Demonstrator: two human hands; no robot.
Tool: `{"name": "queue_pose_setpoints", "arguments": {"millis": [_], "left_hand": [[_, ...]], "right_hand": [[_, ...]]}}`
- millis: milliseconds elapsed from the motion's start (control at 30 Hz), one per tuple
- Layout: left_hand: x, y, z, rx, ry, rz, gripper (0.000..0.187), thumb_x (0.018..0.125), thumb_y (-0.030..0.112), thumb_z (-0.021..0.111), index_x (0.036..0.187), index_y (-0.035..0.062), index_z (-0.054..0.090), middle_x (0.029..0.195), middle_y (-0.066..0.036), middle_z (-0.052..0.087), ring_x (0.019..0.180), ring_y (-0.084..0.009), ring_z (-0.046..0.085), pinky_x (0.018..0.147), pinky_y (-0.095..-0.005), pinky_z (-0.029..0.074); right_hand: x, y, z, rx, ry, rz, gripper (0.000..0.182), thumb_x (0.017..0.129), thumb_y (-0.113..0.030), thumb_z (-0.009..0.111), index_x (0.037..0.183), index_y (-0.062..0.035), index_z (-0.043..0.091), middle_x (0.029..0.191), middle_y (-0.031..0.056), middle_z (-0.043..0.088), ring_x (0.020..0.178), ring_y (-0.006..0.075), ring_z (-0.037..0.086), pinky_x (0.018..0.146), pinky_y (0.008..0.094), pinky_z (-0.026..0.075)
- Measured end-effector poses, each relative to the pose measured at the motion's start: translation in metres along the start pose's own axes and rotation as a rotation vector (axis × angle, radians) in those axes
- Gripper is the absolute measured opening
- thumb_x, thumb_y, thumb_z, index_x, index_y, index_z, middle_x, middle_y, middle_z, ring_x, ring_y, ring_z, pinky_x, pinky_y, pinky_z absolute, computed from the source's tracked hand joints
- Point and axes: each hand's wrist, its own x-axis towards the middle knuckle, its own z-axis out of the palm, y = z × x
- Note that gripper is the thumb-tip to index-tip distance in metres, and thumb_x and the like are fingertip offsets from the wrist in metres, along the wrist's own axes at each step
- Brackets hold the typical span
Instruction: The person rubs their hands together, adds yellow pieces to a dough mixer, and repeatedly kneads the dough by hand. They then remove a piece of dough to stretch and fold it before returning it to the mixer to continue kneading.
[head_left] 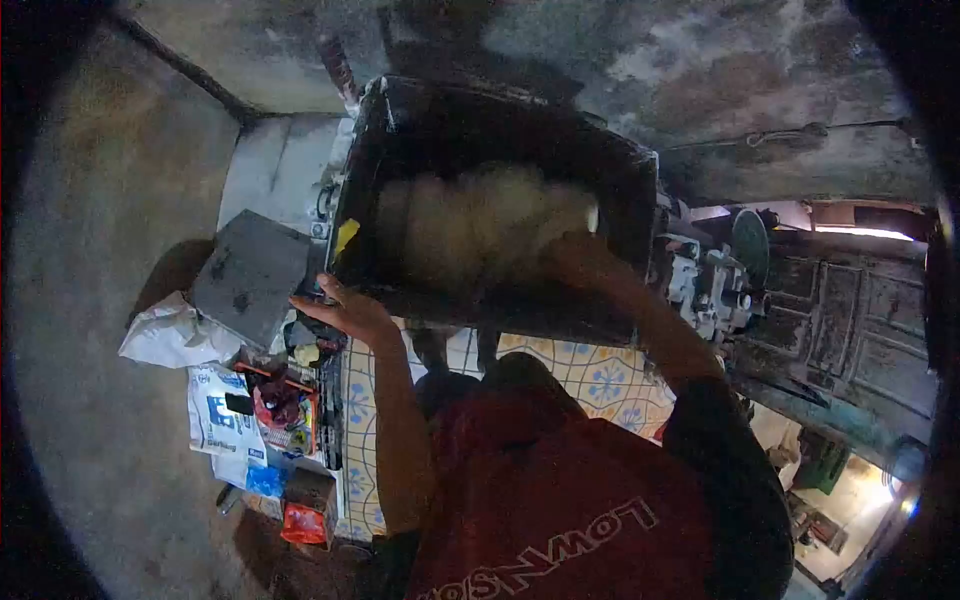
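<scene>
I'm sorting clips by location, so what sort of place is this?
Probably a small workshop or rough kitchen: a deep dark bin holding a pale, blurred mass, machine-like metal parts beside it, and stained bare walls.

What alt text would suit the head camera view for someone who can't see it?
A person's right hand reaches into a dark trough, at a motion-blurred pale mass; the left hand is open by the trough's near left corner. Patterned tiles show below, and a printed bag lies at left.
</scene>
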Motion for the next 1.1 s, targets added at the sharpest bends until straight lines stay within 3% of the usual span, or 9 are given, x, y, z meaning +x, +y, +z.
{"name": "queue_pose_setpoints", "arguments": {"millis": [100, 167, 367, 433, 533, 633, 800, 967, 1100], "left_hand": [[0.000, -0.001, 0.000, 0.082, -0.001, 0.003, 0.080, 0.094, 0.042, 0.048, 0.145, 0.0007, 0.002, 0.149, -0.024, 0.007, 0.135, -0.0329, 0.022, 0.109, -0.0405, 0.026], [0.001, -0.014, -0.005, 0.006, -0.021, 0.038, 0.079, 0.094, 0.043, 0.048, 0.146, 0.0014, 0.003, 0.149, -0.024, 0.009, 0.135, -0.0333, 0.023, 0.108, -0.0415, 0.026], [0.001, -0.007, -0.001, 0.049, 0.016, -0.029, 0.076, 0.094, 0.040, 0.051, 0.146, 0.0035, 0.009, 0.146, -0.028, 0.015, 0.133, -0.0340, 0.027, 0.106, -0.0430, 0.030], [0.004, -0.007, 0.000, 0.042, 0.025, -0.025, 0.077, 0.093, 0.038, 0.054, 0.146, 0.0037, 0.010, 0.145, -0.028, 0.017, 0.132, -0.0338, 0.029, 0.105, -0.0426, 0.032], [0.000, -0.007, -0.003, 0.063, 0.000, -0.003, 0.078, 0.092, 0.037, 0.057, 0.145, 0.0033, 0.010, 0.145, -0.029, 0.017, 0.131, -0.0333, 0.030, 0.103, -0.0419, 0.034], [0.001, -0.004, -0.009, 0.103, 0.005, -0.038, 0.081, 0.091, 0.036, 0.058, 0.145, 0.0024, 0.009, 0.145, -0.028, 0.017, 0.131, -0.0326, 0.031, 0.103, -0.0420, 0.036], [0.009, -0.017, -0.006, 0.102, -0.028, -0.014, 0.086, 0.090, 0.036, 0.059, 0.145, 0.0018, 0.004, 0.147, -0.026, 0.014, 0.129, -0.0335, 0.035, 0.103, -0.0434, 0.036], [-0.003, 0.012, 0.000, 0.237, -0.049, -0.110, 0.082, 0.093, 0.045, 0.050, 0.146, 0.0030, 0.002, 0.147, -0.026, 0.012, 0.134, -0.0348, 0.026, 0.105, -0.0441, 0.033], [-0.002, 0.000, -0.004, 0.176, -0.061, 0.014, 0.075, 0.095, 0.043, 0.045, 0.146, 0.0044, 0.005, 0.148, -0.025, 0.011, 0.134, -0.0354, 0.025, 0.105, -0.0448, 0.031]], "right_hand": [[-0.038, 0.000, -0.040, 0.790, 0.152, 0.309, 0.036, 0.089, -0.039, 0.056, 0.088, -0.0039, 0.064, 0.079, 0.0070, 0.064, 0.077, 0.0168, 0.063, 0.068, 0.0300, 0.051], [-0.045, 0.006, -0.058, 1.145, 0.219, 0.467, 0.024, 0.091, -0.031, 0.057, 0.094, -0.0074, 0.063, 0.073, 0.0048, 0.059, 0.056, 0.0141, 0.054, 0.054, 0.0319, 0.045], [0.007, -0.005, -0.061, 1.669, 0.625, 0.136, 0.028, 0.089, -0.036, 0.059, 0.086, -0.0093, 0.063, 0.076, -0.0011, 0.058, 0.064, 0.0076, 0.053, 0.057, 0.0221, 0.042], [0.041, 0.000, -0.023, 1.762, 0.410, 0.300, 0.031, 0.090, -0.038, 0.057, 0.096, -0.0079, 0.063, 0.086, 0.0011, 0.060, 0.073, 0.0115, 0.056, 0.062, 0.0281, 0.046], [0.068, 0.037, 0.110, 0.686, 0.342, 0.192, 0.025, 0.088, -0.026, 0.057, 0.101, -0.0051, 0.063, 0.103, 0.0107, 0.060, 0.092, 0.0221, 0.058, 0.078, 0.0371, 0.047], [0.063, 0.024, 0.089, -0.071, 0.242, 0.190, 0.021, 0.086, -0.017, 0.056, 0.101, -0.0032, 0.063, 0.113, 0.0178, 0.059, 0.104, 0.0297, 0.059, 0.087, 0.0427, 0.047], [0.035, -0.005, -0.052, -0.050, -0.072, 0.564, 0.021, 0.082, -0.014, 0.055, 0.098, -0.0024, 0.063, 0.102, 0.0188, 0.065, 0.097, 0.0335, 0.062, 0.083, 0.0440, 0.050], [-0.031, 0.002, -0.075, -0.022, 0.226, 0.764, 0.020, 0.083, -0.015, 0.053, 0.099, -0.0061, 0.063, 0.091, 0.0153, 0.066, 0.086, 0.0332, 0.065, 0.077, 0.0445, 0.050], [-0.032, -0.006, -0.074, 0.019, 0.560, 0.594, 0.025, 0.086, -0.017, 0.052, 0.107, -0.0082, 0.062, 0.107, 0.0115, 0.063, 0.099, 0.0304, 0.062, 0.081, 0.0423, 0.052]]}}
